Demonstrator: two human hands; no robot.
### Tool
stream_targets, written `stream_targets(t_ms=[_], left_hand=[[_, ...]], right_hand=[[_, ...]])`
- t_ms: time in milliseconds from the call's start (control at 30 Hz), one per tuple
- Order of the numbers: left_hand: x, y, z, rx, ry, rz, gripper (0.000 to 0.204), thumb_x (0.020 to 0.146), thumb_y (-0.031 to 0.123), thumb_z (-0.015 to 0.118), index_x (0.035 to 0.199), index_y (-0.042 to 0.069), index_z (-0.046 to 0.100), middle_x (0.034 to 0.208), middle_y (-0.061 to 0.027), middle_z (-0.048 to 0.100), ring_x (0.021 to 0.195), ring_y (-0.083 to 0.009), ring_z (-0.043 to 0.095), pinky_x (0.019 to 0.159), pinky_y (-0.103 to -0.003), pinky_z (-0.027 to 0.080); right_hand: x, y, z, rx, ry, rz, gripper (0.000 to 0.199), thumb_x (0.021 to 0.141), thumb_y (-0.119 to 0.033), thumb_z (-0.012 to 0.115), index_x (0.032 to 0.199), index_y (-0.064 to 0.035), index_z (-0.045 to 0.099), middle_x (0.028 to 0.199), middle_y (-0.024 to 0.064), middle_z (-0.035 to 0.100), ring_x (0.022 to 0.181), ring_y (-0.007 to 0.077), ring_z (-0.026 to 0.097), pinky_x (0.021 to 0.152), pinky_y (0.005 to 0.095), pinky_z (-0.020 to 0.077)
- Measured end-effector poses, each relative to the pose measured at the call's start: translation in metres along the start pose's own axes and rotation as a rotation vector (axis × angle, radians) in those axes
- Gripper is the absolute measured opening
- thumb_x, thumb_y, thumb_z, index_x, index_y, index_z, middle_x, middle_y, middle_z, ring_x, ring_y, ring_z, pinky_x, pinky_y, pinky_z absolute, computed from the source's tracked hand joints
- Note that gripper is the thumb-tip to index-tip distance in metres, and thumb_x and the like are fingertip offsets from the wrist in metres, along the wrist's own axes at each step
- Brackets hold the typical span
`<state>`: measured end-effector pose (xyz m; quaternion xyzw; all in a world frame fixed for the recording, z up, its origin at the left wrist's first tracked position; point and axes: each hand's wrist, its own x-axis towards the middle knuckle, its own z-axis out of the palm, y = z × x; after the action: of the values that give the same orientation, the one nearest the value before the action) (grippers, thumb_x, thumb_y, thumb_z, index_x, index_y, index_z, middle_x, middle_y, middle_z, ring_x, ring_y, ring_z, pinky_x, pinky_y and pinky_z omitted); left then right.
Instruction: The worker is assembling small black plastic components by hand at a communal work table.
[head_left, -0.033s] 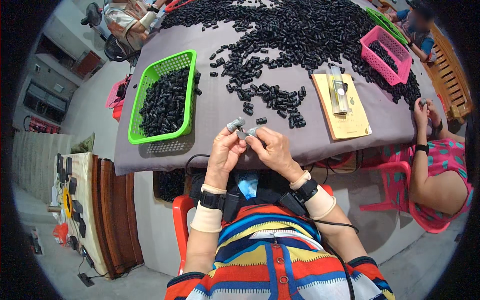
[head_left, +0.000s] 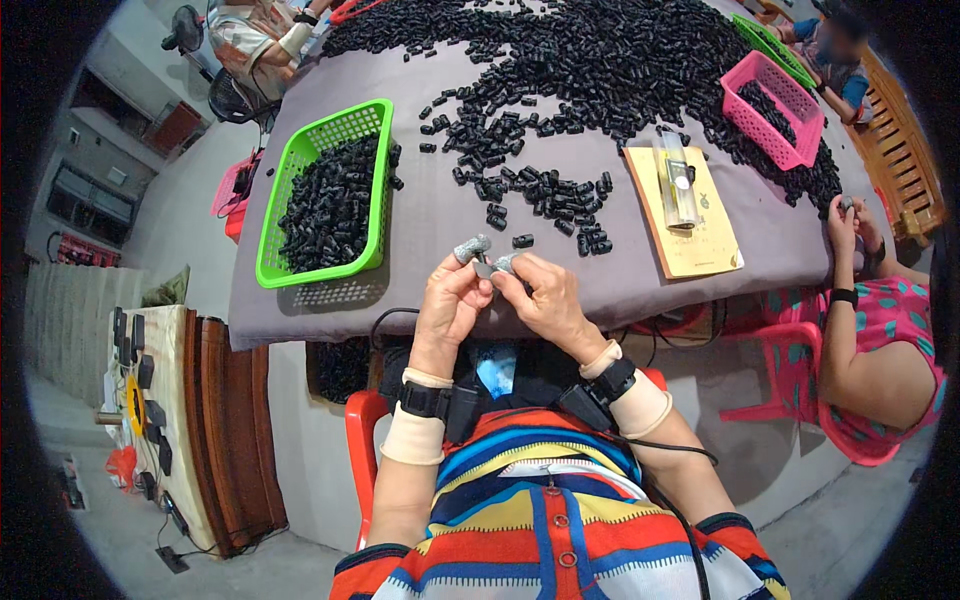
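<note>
Small dark piece (head_left: pixel 484 270): between the fingertips of both hands, at the near edge of the table; the fingers hide much of its shape.
Left hand (head_left: pixel 447 302): closed in a pinch on the small dark piece, with a silvery wrap (head_left: pixel 471 248) around one fingertip.
Right hand (head_left: pixel 548 302): thumb and bent fingers drawn together, gripping the same piece from its right side.
Black cylinders (head_left: pixel 560 197): loose just beyond the hands, thickening into a broad heap (head_left: pixel 610 60) toward the far side.
Green basket (head_left: pixel 325 275): left of the hands, well filled with more black cylinders.
Yellow pad (head_left: pixel 700 257): right of the hands, a clear packet (head_left: pixel 677 190) lying on it.
Pink basket (head_left: pixel 797 155): beyond the pad, to the right, holding some cylinders.
Grey cloth (head_left: pixel 430 215): spread over the table beneath all these.
Co-worker's hands (head_left: pixel 843 228): near the table's right edge, fingers together on something small.
</note>
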<state>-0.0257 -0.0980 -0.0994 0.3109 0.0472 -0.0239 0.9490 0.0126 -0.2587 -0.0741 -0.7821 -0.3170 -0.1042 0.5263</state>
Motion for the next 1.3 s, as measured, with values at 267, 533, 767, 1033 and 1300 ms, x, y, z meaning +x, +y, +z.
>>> stream_targets(t_ms=[267, 533, 767, 1033, 1300], left_hand=[[-0.001, -0.001, 0.013, 0.06, 0.108, 0.01, 0.025, 0.087, 0.007, 0.057, 0.111, 0.001, 0.056, 0.086, -0.0049, 0.061, 0.064, -0.0116, 0.054, 0.057, -0.023, 0.044], [-0.002, -0.001, 0.011, 0.073, 0.099, 0.015, 0.028, 0.087, 0.007, 0.057, 0.114, 0.0, 0.055, 0.084, -0.0044, 0.06, 0.064, -0.0116, 0.053, 0.056, -0.024, 0.044], [-0.002, -0.001, 0.011, 0.07, 0.084, 0.015, 0.028, 0.087, 0.007, 0.056, 0.114, -0.001, 0.055, 0.082, -0.0049, 0.059, 0.063, -0.0113, 0.053, 0.055, -0.023, 0.043], [-0.002, -0.002, 0.012, 0.076, 0.087, 0.014, 0.025, 0.087, 0.006, 0.055, 0.112, -0.001, 0.056, 0.082, -0.0055, 0.059, 0.062, -0.0113, 0.053, 0.055, -0.023, 0.043], [-0.002, -0.001, 0.009, 0.084, 0.084, 0.013, 0.025, 0.087, 0.004, 0.055, 0.111, -0.001, 0.056, 0.082, -0.0057, 0.06, 0.063, -0.0113, 0.054, 0.055, -0.022, 0.043]], right_hand=[[0.001, 0.0, -0.002, -0.028, -0.001, 0.013, 0.02, 0.082, -0.021, 0.062, 0.073, -0.0033, 0.056, 0.066, 0.0124, 0.055, 0.059, 0.0324, 0.057, 0.049, 0.0392, 0.042], [0.002, 0.0, -0.001, -0.01, -0.013, 0.002, 0.021, 0.083, -0.022, 0.061, 0.074, -0.0035, 0.057, 0.068, 0.0126, 0.056, 0.059, 0.0326, 0.057, 0.05, 0.0395, 0.0426], [0.001, 0.002, 0.002, -0.03, -0.017, 0.008, 0.021, 0.083, -0.022, 0.06, 0.072, -0.0042, 0.056, 0.067, 0.0123, 0.055, 0.059, 0.0322, 0.057, 0.049, 0.0395, 0.0424], [0.002, 0.001, 0.002, -0.05, -0.024, -0.001, 0.022, 0.083, -0.023, 0.06, 0.072, -0.005, 0.056, 0.066, 0.0118, 0.056, 0.059, 0.0321, 0.057, 0.049, 0.0395, 0.0425], [0.003, 0.0, 0.004, -0.072, -0.037, 0.006, 0.021, 0.084, -0.023, 0.059, 0.072, -0.006, 0.057, 0.066, 0.0119, 0.056, 0.059, 0.0321, 0.058, 0.049, 0.0395, 0.0432]])
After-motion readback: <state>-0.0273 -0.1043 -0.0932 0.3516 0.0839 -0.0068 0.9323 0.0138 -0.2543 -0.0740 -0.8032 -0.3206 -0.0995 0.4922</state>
